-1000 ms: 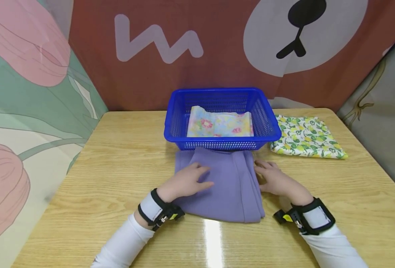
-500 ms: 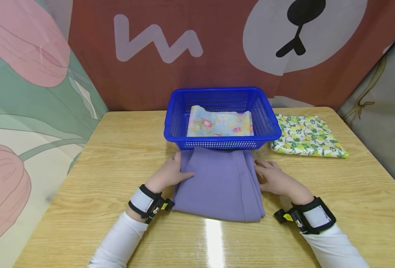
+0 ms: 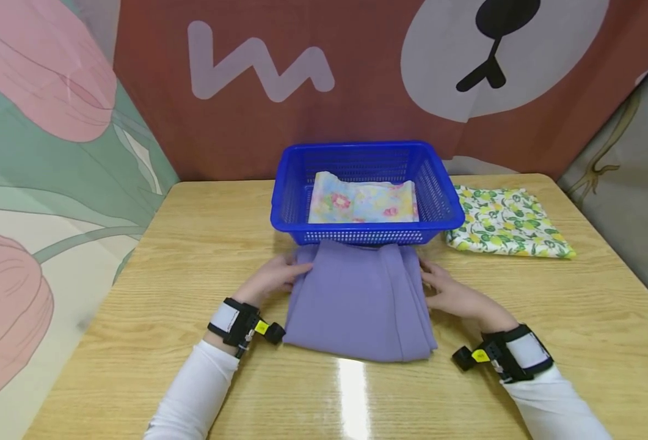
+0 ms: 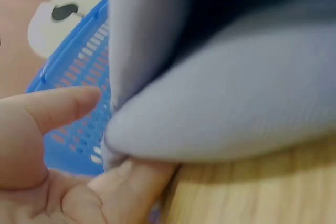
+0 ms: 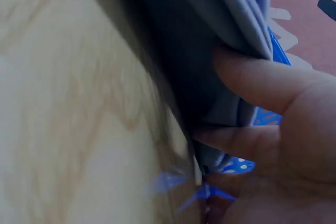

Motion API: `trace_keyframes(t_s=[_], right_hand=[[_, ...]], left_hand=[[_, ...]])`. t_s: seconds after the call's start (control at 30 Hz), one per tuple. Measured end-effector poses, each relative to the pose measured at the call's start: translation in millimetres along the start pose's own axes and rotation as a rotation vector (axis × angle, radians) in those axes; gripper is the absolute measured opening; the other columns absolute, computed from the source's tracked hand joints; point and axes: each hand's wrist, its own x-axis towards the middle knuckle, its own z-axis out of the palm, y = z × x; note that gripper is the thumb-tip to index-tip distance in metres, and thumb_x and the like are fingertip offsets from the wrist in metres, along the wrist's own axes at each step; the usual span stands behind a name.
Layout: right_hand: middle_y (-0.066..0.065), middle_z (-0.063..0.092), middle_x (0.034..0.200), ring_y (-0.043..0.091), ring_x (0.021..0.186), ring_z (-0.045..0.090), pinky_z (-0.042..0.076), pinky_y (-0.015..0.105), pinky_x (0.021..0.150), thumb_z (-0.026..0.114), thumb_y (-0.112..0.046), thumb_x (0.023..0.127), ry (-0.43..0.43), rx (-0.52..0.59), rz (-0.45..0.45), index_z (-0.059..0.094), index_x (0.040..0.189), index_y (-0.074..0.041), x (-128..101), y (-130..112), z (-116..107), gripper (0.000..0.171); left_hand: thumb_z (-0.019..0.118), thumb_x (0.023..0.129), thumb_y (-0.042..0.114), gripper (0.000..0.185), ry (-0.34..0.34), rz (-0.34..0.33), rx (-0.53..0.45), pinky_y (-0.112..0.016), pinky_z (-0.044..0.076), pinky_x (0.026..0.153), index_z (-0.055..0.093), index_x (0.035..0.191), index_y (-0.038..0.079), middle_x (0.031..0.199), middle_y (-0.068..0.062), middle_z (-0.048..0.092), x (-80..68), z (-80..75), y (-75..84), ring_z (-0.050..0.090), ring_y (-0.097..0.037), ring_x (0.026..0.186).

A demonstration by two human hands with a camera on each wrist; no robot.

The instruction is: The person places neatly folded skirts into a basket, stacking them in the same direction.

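Observation:
A folded purple cloth (image 3: 351, 305) lies on the table just in front of the blue basket, its layered edges showing at both sides. My left hand (image 3: 271, 278) is at its left edge. In the left wrist view the fingers (image 4: 139, 182) reach under the bottom fold, while the thumb (image 4: 68, 106) stands apart beside the layers. On the opposite edge is my right hand (image 3: 452, 293). The right wrist view has its thumb (image 5: 257, 80) against the side of the cloth and the other fingers at the lower edge, their tips partly hidden.
The blue plastic basket (image 3: 367, 228) stands at the back middle of the wooden table (image 3: 208, 244) and holds a folded flowered cloth (image 3: 364, 201). Right of it lies a folded lemon-print cloth (image 3: 510, 223). A brown printed hanging (image 3: 356, 91) rises behind the table.
My left hand has come off the top of the purple cloth, moved left, and slid its fingers under the left edge. The right hand has stayed at the right edge.

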Motion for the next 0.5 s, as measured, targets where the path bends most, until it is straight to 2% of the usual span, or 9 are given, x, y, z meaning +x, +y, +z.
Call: trace_keyframes(t_s=[0.07, 0.13, 0.2, 0.3, 0.4, 0.47, 0.5], right_hand=[[0.033, 0.01, 0.152, 0.052, 0.137, 0.009, 0.015, 0.066, 0.108, 0.064, -0.02, 0.089, -0.01, 0.128, 0.014, 0.03, 0.143, 0.009, 2.0, 2.1, 0.5, 0.071], [0.031, 0.016, 0.151, 0.049, 0.138, 0.016, 0.019, 0.061, 0.11, 0.06, -0.018, 0.092, -0.013, 0.258, 0.054, 0.029, 0.144, 0.008, 3.7, 3.5, 1.1, 0.066], [0.029, 0.024, 0.15, 0.044, 0.137, 0.025, 0.022, 0.058, 0.111, 0.057, -0.017, 0.094, -0.01, 0.372, 0.103, 0.027, 0.145, 0.006, 4.8, 4.1, 1.4, 0.064], [0.022, 0.037, 0.145, 0.027, 0.13, 0.041, 0.029, 0.047, 0.11, 0.054, -0.018, 0.095, -0.011, 0.495, 0.152, 0.024, 0.147, 0.003, 5.5, 4.7, 0.8, 0.063], [0.005, 0.053, 0.133, 0.009, 0.116, 0.053, 0.041, 0.033, 0.102, 0.048, -0.018, 0.099, -0.062, 0.639, 0.106, 0.019, 0.148, 0.004, 5.8, 7.5, 0.0, 0.061], [-0.004, 0.059, 0.123, 0.006, 0.107, 0.059, 0.048, 0.027, 0.093, 0.04, -0.016, 0.102, -0.138, 0.814, 0.043, 0.026, 0.148, -0.004, 6.4, 11.0, -0.4, 0.049], [-0.005, 0.06, 0.12, 0.008, 0.106, 0.06, 0.05, 0.027, 0.091, 0.033, -0.012, 0.103, -0.191, 0.916, -0.007, 0.029, 0.146, -0.006, 6.9, 13.3, -0.5, 0.043]], left_hand=[[0.059, 0.093, 0.027, 0.023, -0.067, -0.014, -0.1, -0.026, 0.053, 0.062, 0.049, 0.084, 0.01, 0.065, 0.006, 0.047, 1.7, -1.0, -3.3, 0.056, -0.008, 0.063], [0.056, 0.095, 0.026, 0.019, -0.126, -0.032, -0.143, -0.028, 0.056, 0.065, 0.052, 0.091, 0.008, 0.067, 0.006, 0.056, 1.8, -2.2, -5.2, 0.062, -0.009, 0.066], [0.055, 0.096, 0.028, 0.021, -0.17, -0.055, -0.137, -0.028, 0.056, 0.063, 0.052, 0.089, 0.008, 0.066, 0.006, 0.06, 0.5, -4.3, -6.8, 0.064, -0.009, 0.064], [0.054, 0.096, 0.03, 0.028, -0.224, -0.086, -0.088, -0.026, 0.055, 0.058, 0.053, 0.076, 0.011, 0.066, 0.004, 0.065, -2.1, -7.8, -8.1, 0.065, -0.009, 0.062], [0.054, 0.096, 0.032, 0.036, -0.271, -0.085, -0.067, -0.026, 0.055, 0.058, 0.052, 0.066, 0.012, 0.064, 0.003, 0.066, -3.4, -10.7, -8.5, 0.064, -0.008, 0.059], [0.054, 0.096, 0.031, 0.032, -0.299, -0.071, -0.083, -0.025, 0.056, 0.058, 0.059, 0.074, 0.009, 0.069, 0.001, 0.069, -2.8, -11.0, -8.9, 0.059, -0.006, 0.05], [0.055, 0.095, 0.032, 0.029, -0.302, -0.064, -0.086, -0.023, 0.054, 0.054, 0.061, 0.08, 0.008, 0.071, 0.001, 0.07, -2.4, -10.8, -9.1, 0.055, -0.004, 0.044]])
